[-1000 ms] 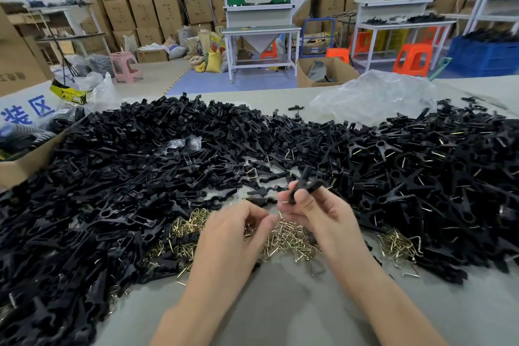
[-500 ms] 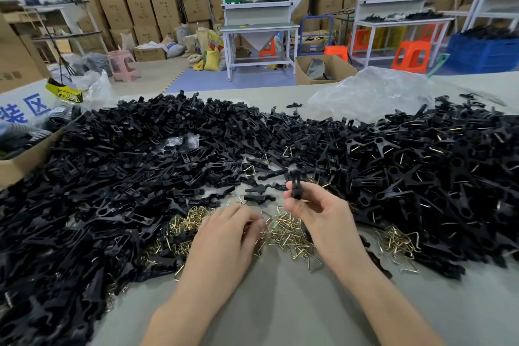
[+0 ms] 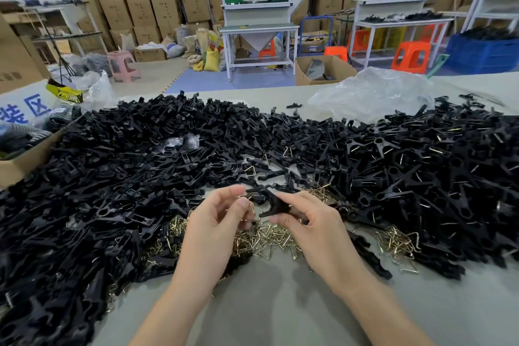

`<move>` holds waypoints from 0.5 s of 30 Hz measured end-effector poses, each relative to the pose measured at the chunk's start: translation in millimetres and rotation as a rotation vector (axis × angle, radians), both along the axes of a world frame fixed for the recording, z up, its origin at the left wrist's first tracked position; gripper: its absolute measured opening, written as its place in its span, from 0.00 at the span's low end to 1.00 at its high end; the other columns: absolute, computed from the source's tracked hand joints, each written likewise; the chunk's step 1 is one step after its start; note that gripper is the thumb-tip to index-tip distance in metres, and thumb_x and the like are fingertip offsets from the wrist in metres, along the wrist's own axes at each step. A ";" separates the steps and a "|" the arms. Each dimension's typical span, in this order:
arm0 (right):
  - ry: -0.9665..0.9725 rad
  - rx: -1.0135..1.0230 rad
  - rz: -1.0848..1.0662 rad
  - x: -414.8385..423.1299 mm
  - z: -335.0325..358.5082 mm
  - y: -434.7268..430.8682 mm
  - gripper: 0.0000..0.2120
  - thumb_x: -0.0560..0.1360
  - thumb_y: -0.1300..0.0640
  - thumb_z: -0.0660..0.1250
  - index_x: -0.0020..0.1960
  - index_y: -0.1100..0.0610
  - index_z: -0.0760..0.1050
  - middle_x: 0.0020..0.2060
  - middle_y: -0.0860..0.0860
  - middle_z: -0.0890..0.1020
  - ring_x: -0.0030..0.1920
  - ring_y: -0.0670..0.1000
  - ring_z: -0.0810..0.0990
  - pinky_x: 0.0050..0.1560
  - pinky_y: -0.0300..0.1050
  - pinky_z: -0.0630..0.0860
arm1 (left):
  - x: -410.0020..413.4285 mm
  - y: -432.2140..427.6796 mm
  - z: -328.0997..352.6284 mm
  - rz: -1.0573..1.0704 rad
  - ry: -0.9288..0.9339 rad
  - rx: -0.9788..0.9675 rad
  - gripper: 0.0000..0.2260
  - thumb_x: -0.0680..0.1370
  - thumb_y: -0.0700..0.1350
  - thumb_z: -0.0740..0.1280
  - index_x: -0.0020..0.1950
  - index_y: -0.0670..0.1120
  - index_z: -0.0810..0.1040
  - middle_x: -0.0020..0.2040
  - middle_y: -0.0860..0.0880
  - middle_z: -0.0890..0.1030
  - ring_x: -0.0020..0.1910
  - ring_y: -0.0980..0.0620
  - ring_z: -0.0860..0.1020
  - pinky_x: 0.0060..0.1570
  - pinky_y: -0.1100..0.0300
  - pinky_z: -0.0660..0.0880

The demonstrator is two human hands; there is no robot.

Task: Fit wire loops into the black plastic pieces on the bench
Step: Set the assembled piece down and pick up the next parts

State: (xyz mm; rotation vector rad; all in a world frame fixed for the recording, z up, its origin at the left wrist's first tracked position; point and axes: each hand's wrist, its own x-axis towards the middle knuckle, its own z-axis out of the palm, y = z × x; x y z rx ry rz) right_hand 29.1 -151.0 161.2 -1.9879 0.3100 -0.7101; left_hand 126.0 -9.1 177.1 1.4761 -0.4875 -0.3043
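Grips a forked black plastic piece (image 3: 276, 204) at frame centre, right hand (image 3: 311, 223) fingers curled round it. Pinches a thin brass-coloured wire loop (image 3: 252, 207) in left hand (image 3: 222, 223), just beside the piece, above the grey bench (image 3: 266, 303).

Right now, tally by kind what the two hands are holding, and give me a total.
black plastic piece: 1, held in the right hand
wire loop: 1, pinched in the left hand
Total: 2
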 end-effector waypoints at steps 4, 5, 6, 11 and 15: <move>-0.003 -0.032 0.015 -0.9 0.5 -0.4 0.24 0.76 0.61 0.72 0.55 0.30 0.77 0.50 0.40 0.80 0.55 0.45 0.82 0.62 0.45 0.75 | 0.3 1.0 -3.9 -0.112 0.072 0.049 0.10 0.80 0.39 0.69 0.52 0.52 0.87 0.41 0.49 0.84 0.38 0.54 0.81 0.43 0.61 0.80; -0.006 -0.043 0.012 -1.1 -0.2 -1.1 0.24 0.77 0.63 0.72 0.56 0.32 0.78 0.50 0.40 0.81 0.55 0.44 0.82 0.62 0.43 0.74 | 0.6 1.4 -4.5 -0.133 0.062 0.068 0.10 0.79 0.40 0.70 0.53 0.55 0.86 0.41 0.49 0.85 0.39 0.54 0.80 0.45 0.62 0.79; -0.005 -0.056 0.007 -1.4 -1.1 -2.4 0.23 0.77 0.64 0.71 0.58 0.35 0.80 0.49 0.41 0.81 0.55 0.44 0.81 0.61 0.39 0.73 | 1.0 1.8 -4.4 -0.139 0.054 0.063 0.10 0.79 0.41 0.70 0.55 0.55 0.86 0.42 0.49 0.85 0.39 0.54 0.80 0.45 0.63 0.79; 0.038 -0.112 0.045 -3.1 -3.4 -4.4 0.20 0.79 0.65 0.68 0.65 0.46 0.81 0.53 0.40 0.80 0.56 0.42 0.81 0.60 0.32 0.70 | 0.8 2.0 -0.8 -0.065 -0.095 0.083 0.17 0.77 0.45 0.73 0.63 0.59 0.77 0.47 0.54 0.87 0.43 0.61 0.82 0.46 0.71 0.75; 0.036 -0.126 0.050 -1.7 -5.5 -4.8 0.20 0.79 0.63 0.69 0.66 0.47 0.80 0.54 0.40 0.79 0.59 0.40 0.79 0.62 0.35 0.72 | -3.4 -0.3 -1.6 -0.093 -0.126 0.083 0.18 0.78 0.41 0.72 0.64 0.58 0.76 0.47 0.55 0.87 0.45 0.60 0.83 0.46 0.72 0.74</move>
